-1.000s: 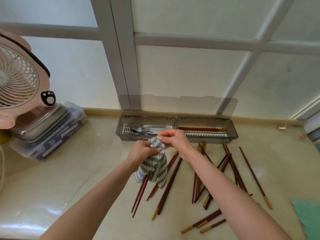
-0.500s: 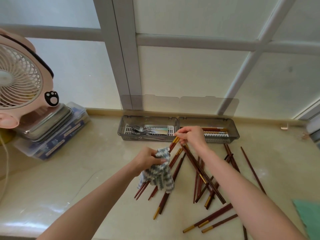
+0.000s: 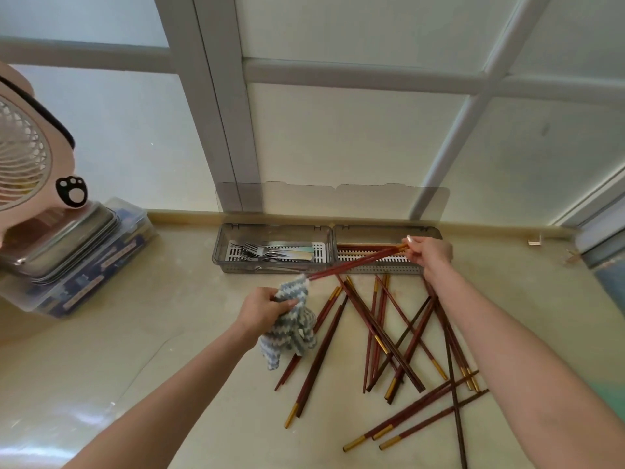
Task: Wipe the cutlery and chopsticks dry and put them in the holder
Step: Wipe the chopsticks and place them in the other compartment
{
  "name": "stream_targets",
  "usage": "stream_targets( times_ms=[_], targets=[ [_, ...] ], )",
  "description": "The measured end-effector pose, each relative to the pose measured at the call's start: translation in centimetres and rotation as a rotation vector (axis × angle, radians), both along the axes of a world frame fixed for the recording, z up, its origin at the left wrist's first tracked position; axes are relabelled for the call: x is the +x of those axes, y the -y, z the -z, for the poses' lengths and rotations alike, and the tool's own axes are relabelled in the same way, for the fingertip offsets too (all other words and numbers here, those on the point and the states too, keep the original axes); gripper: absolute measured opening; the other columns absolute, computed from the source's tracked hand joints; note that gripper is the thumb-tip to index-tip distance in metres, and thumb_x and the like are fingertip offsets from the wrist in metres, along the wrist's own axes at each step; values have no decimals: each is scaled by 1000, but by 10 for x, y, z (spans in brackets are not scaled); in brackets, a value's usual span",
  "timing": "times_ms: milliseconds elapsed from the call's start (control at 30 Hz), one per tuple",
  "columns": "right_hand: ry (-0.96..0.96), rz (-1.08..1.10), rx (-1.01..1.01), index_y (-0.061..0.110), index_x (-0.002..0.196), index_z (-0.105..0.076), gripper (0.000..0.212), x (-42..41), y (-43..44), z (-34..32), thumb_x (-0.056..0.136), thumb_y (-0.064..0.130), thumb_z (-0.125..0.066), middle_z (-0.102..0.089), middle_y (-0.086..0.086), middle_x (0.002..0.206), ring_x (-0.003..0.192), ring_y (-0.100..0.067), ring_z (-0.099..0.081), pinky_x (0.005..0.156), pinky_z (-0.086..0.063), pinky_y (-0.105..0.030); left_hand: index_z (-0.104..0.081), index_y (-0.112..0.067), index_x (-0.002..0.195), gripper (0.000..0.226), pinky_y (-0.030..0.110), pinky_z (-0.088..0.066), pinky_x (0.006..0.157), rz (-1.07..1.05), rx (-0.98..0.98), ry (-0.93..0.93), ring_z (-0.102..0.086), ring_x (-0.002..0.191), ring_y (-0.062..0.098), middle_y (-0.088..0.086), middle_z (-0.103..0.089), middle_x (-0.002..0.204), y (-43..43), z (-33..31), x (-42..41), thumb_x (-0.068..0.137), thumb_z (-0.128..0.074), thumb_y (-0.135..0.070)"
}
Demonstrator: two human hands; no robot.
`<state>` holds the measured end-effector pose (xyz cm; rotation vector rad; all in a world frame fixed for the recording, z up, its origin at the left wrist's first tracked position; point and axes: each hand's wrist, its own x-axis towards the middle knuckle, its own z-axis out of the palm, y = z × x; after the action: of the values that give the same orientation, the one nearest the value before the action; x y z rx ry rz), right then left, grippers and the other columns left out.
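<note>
My left hand (image 3: 262, 309) grips a blue-and-white striped cloth (image 3: 293, 328) wrapped round the tips of a pair of red-brown chopsticks (image 3: 355, 264). My right hand (image 3: 429, 252) pinches their gold-banded ends above the right compartment of the grey holder (image 3: 382, 270). That compartment has a few chopsticks lying in it. Several forks (image 3: 270, 252) lie in the holder's left compartment. Several more chopsticks (image 3: 399, 336) are scattered on the counter in front of the holder.
A pink fan (image 3: 30, 157) stands at the far left above a stack of metal trays and a clear box (image 3: 77, 265). A window frame rises behind the holder. A green cloth edge (image 3: 615, 397) shows at the right.
My right hand has pulled the pair of chopsticks out to the right through the cloth, ending over the holder's right compartment. The left hand stayed with the cloth.
</note>
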<state>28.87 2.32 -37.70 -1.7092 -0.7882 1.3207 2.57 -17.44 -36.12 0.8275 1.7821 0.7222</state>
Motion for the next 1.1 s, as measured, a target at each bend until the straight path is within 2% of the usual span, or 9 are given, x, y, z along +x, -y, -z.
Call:
stream_targets(
  times_ms=[200, 333, 467, 533, 633, 800, 900, 1000, 1100],
  targets=[
    [-68, 290, 26, -4, 107, -63, 22, 71, -30, 20, 85, -4, -64, -60, -4, 57, 32, -2, -53, 39, -47, -13, -68, -4, 88, 19, 44, -53, 86, -121, 45, 106, -66, 90, 30, 17, -70, 91, 14, 3, 4, 83, -68, -23],
    [-42, 368, 75, -8, 111, -63, 29, 87, -49, 29, 84, 2, -69, -56, -5, 65, 31, 1, -52, 39, -46, -12, -67, -6, 86, 16, 39, -54, 82, -150, 75, 148, -67, 87, 27, 15, -71, 90, 12, -2, 9, 85, -66, -22],
    [2, 324, 58, -10, 99, -65, 15, 75, -61, 31, 85, -3, -65, -64, -14, 78, 32, -3, -56, 39, -48, -13, -66, -6, 85, 14, 31, -55, 72, -192, 102, 177, -67, 83, 23, 13, -71, 88, 9, -8, 13, 84, -66, -20],
    [8, 246, 16, -10, 105, -63, 17, 64, -63, 31, 90, -7, -56, -65, -22, 98, 48, -12, -66, 42, -52, -17, -66, -7, 84, 13, 27, -53, 66, -210, 112, 193, -67, 80, 20, 10, -71, 86, 7, -11, 14, 84, -66, -20],
    [47, 188, 15, -4, 132, -49, 42, 58, -66, 35, 91, -12, -47, -61, -26, 116, 83, -32, -70, 49, -54, -19, -65, -8, 84, 12, 26, -52, 63, -231, 114, 205, -67, 77, 18, 8, -70, 83, 5, -12, 16, 84, -66, -20],
    [101, 170, 1, -6, 111, -61, 24, 65, -63, 37, 88, 3, -63, -66, -19, 95, 38, -10, -61, 47, -54, -18, -66, -4, 88, 17, 23, -52, 60, -208, 97, 209, -67, 74, 16, 8, -71, 82, 1, -10, 24, 84, -66, -21],
    [39, 247, -51, -7, 110, -61, 21, 68, -61, 31, 91, 2, -59, -67, -19, 97, 53, -17, -65, 53, -56, -23, -66, -5, 87, 16, 23, -52, 60, -197, 95, 215, -68, 75, 16, 8, -71, 83, -1, -10, 28, 84, -66, -21],
    [-8, 382, -36, -5, 108, -62, 17, 69, -64, 31, 94, 2, -53, -67, -20, 99, 45, -17, -64, 45, -54, -22, -66, -5, 89, 16, 25, -52, 62, -203, 89, 214, -68, 77, 18, 10, -71, 85, -2, -12, 29, 85, -65, -21],
    [-21, 262, -55, -5, 116, -59, 24, 61, -65, 34, 93, -4, -53, -65, -19, 101, 60, -20, -68, 52, -57, -20, -66, -6, 91, 16, 24, -52, 62, -214, 96, 215, -68, 78, 18, 10, -71, 87, -1, -14, 27, 85, -65, -21]
  ],
)
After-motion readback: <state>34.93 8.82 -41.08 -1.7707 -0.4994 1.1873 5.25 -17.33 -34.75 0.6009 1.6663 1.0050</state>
